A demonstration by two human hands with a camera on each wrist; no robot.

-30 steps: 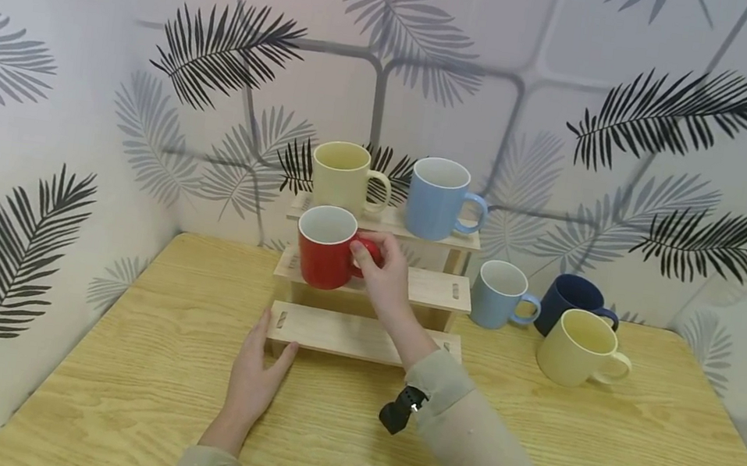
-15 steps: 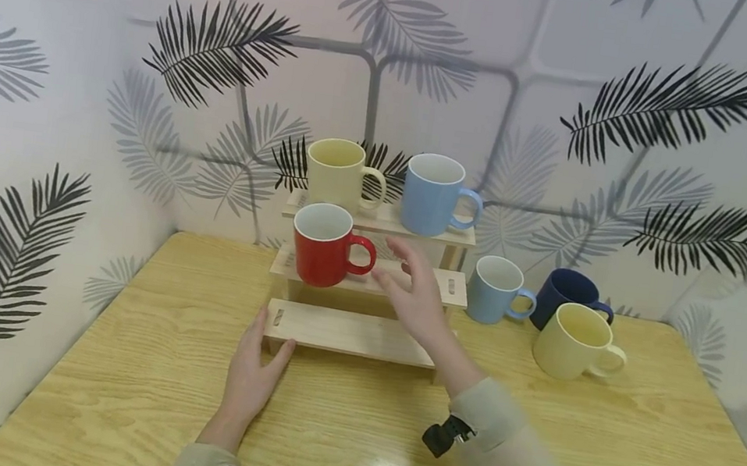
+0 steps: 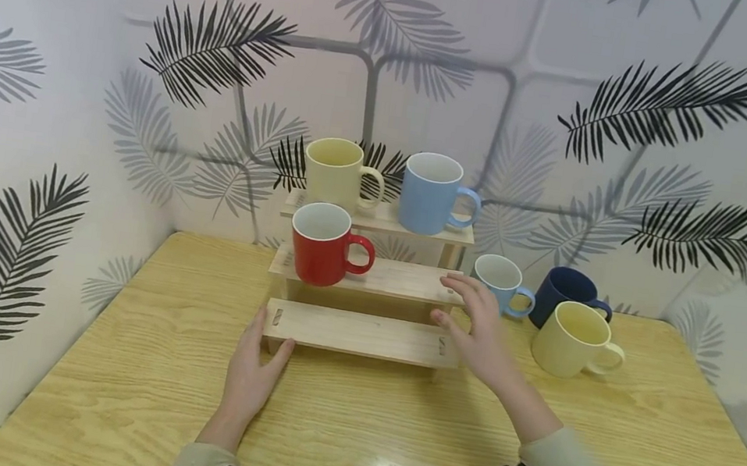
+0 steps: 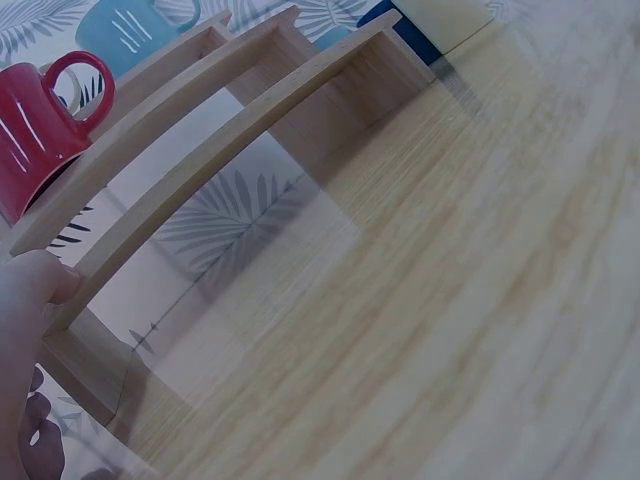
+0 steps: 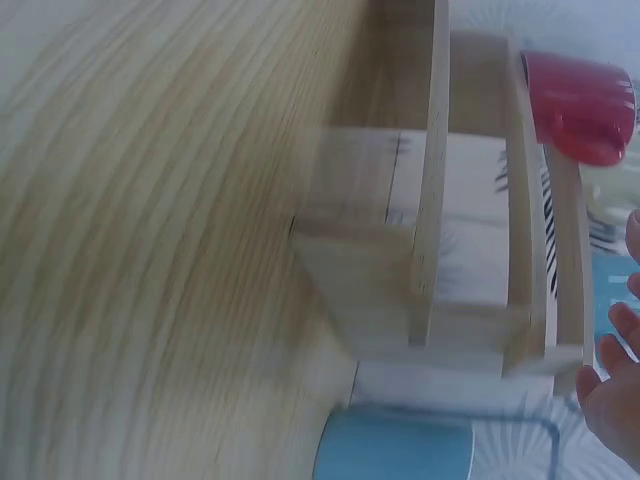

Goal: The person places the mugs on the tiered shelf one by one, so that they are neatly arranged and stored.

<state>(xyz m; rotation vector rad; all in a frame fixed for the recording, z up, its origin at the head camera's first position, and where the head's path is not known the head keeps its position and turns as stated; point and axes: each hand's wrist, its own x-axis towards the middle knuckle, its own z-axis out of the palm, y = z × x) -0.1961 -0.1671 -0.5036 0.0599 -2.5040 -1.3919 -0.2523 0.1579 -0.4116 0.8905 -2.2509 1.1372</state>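
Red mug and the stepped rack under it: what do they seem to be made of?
The red mug looks like glazed ceramic: its glossy side carries bright reflections in the left wrist view. Coated metal isn't ruled out. The rack looks like pale wood, matt and perhaps unvarnished: faint grain runs along it. Solid or plywood, I can't tell.

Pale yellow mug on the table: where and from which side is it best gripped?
Probably the handle, with the right hand coming from the right. The pale yellow mug stands upright, its loop facing right and slightly toward the person, while the navy blue mug crowds it from behind.
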